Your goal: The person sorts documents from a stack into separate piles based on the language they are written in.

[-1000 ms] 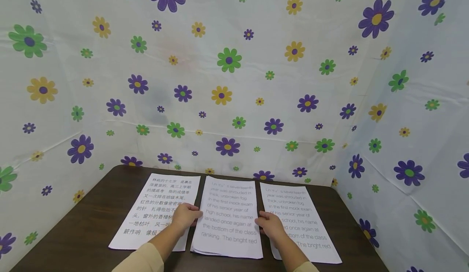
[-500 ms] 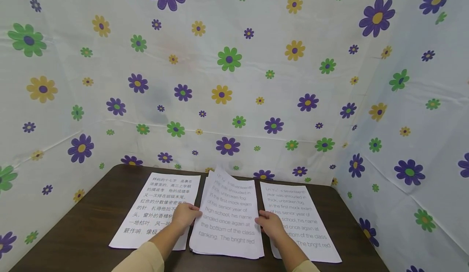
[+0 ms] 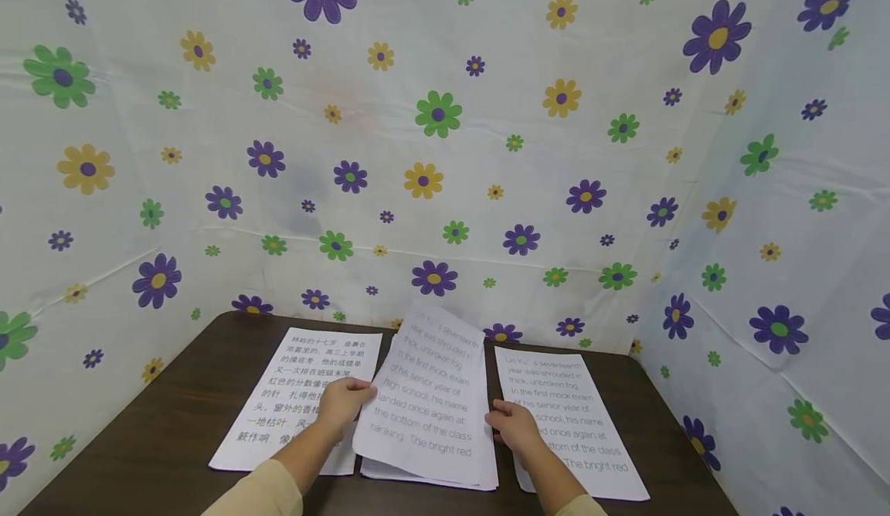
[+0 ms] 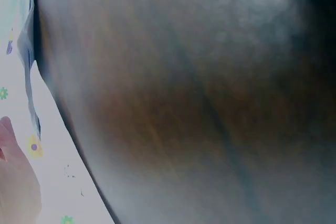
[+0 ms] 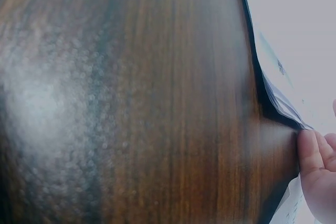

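Observation:
In the head view, my left hand [image 3: 342, 404] pinches the left edge of a printed sheet of paper [image 3: 420, 400] with English text. That sheet is raised and tilted over a stack of paper [image 3: 486, 454] in the middle of the table. My right hand [image 3: 516, 427] grips the stack's right edge between thumb and fingers. From the right wrist, the curled layers of the stack [image 5: 294, 98] meet the fingertips of my right hand [image 5: 319, 174]. Only part of my left hand [image 4: 18, 182] shows at the left border of the left wrist view, and its fingertips are cut off.
Chinese-text paper [image 3: 278, 400] lies left of the stack, partly under my left forearm. More English-text paper [image 3: 591, 454] lies to the right, partly behind my right hand. The dark wooden table [image 3: 181, 392] is enclosed by a white cloth [image 3: 487, 114] with printed flowers.
My left hand has lifted the top sheet off the middle stack and drawn it slightly left and up, uncovering the stack's lower and right edges. My right hand has stayed at the right edge.

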A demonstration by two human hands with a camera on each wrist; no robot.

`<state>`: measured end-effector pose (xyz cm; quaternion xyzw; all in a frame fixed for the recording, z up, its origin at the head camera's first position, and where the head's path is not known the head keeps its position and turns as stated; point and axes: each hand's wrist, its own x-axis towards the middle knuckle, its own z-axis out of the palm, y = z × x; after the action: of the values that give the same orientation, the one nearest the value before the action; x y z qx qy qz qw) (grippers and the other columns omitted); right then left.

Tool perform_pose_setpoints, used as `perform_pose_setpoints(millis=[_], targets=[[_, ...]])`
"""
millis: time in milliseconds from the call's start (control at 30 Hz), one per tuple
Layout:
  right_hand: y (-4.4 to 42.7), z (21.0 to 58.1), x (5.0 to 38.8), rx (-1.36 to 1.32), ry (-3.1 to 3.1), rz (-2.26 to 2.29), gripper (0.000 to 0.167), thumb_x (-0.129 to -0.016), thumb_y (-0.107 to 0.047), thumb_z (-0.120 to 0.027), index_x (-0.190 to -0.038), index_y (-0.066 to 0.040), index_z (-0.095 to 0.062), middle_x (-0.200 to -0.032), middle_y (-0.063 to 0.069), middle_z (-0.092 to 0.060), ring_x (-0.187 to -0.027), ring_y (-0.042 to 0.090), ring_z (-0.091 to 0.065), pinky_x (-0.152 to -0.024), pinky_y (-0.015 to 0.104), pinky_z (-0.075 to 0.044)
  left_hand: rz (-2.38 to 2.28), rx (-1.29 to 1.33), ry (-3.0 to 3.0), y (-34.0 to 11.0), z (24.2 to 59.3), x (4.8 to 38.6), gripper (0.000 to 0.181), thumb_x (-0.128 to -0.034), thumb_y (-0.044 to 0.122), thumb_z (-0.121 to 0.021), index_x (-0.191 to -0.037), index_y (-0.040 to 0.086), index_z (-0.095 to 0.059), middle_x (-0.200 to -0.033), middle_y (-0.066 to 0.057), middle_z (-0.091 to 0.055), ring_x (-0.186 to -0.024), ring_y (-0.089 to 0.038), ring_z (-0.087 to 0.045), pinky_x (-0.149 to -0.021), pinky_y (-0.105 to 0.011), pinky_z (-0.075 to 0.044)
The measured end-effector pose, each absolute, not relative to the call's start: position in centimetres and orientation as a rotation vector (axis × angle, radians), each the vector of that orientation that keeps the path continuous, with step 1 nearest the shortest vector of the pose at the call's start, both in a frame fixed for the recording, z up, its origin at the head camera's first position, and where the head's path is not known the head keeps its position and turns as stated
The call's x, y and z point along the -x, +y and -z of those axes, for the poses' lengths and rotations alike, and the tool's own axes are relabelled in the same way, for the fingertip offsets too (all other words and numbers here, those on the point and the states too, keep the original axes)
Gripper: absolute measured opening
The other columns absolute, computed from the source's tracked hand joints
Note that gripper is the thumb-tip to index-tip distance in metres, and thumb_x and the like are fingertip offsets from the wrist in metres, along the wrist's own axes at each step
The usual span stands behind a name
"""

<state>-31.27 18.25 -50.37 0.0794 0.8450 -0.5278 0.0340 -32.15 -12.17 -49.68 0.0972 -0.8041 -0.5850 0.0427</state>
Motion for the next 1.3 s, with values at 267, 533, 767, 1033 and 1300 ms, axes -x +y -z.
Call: perform_pose_setpoints(millis=[267, 533, 767, 1033, 1300], targets=[[18.3, 50.5, 31.5, -0.262, 2.599, 1.655, 0.049, -0.094, -0.023, -0.060, -0.134, 0.005, -0.054, -0.126, 0.024, -0.062, -0.096, 0.021, -0.067, -0.079, 0.037, -0.059, 2.050, -0.316, -2.352, -12.0, 49.4, 32.3, 0.032, -0.0898, 0.018, -0.067, -0.112, -0.005, -0.066, -0.096, -0.012, -0.069, -0.079, -0.016, -0.067, -0.070, -0.030, -0.058], [18.2, 49.8, 31.2, -0.134, 2.504, 1.782, 0.052, -0.092, -0.019, -0.061, -0.138, 0.003, -0.050, -0.101, 0.008, -0.070, -0.079, 0.015, -0.067, -0.072, 0.032, -0.059, 2.170, -0.289, -2.270, -11.8, 49.2, 32.5, 0.037, -0.0903, 0.019, -0.067, -0.117, -0.006, -0.062, -0.099, -0.012, -0.068, -0.082, -0.016, -0.068, -0.074, -0.032, -0.059], [18.5, 48.8, 30.8, -0.077, 2.486, 1.834, 0.051, -0.095, -0.016, -0.057, -0.141, 0.003, -0.047, -0.101, 0.009, -0.071, -0.080, 0.016, -0.069, -0.073, 0.032, -0.060, 2.136, -0.210, -2.323, -11.9, 48.4, 32.4, 0.036, -0.0903, 0.011, -0.063, -0.122, -0.006, -0.061, -0.105, -0.014, -0.067, -0.087, -0.018, -0.067, -0.078, -0.034, -0.059], [19.1, 47.7, 31.0, -0.059, 2.473, 1.902, 0.054, -0.092, -0.010, -0.055, -0.144, 0.001, -0.044, -0.099, 0.011, -0.073, -0.078, 0.017, -0.069, -0.071, 0.032, -0.059, 2.154, -0.136, -2.313, -11.8, 47.5, 32.5, 0.045, -0.0839, 0.003, -0.062, -0.129, -0.003, -0.059, -0.107, -0.014, -0.069, -0.084, -0.017, -0.067, -0.078, -0.034, -0.059], [19.9, 47.0, 30.8, -0.085, 2.502, 1.914, 0.053, -0.092, -0.011, -0.055, -0.144, -0.002, -0.046, -0.101, 0.012, -0.073, -0.081, 0.019, -0.069, -0.074, 0.035, -0.059, 2.191, -0.102, -2.288, -11.2, 46.7, 32.4, 0.051, -0.0827, 0.000, -0.061, -0.133, -0.001, -0.056, -0.108, -0.015, -0.072, -0.086, -0.019, -0.070, -0.077, -0.035, -0.059]])
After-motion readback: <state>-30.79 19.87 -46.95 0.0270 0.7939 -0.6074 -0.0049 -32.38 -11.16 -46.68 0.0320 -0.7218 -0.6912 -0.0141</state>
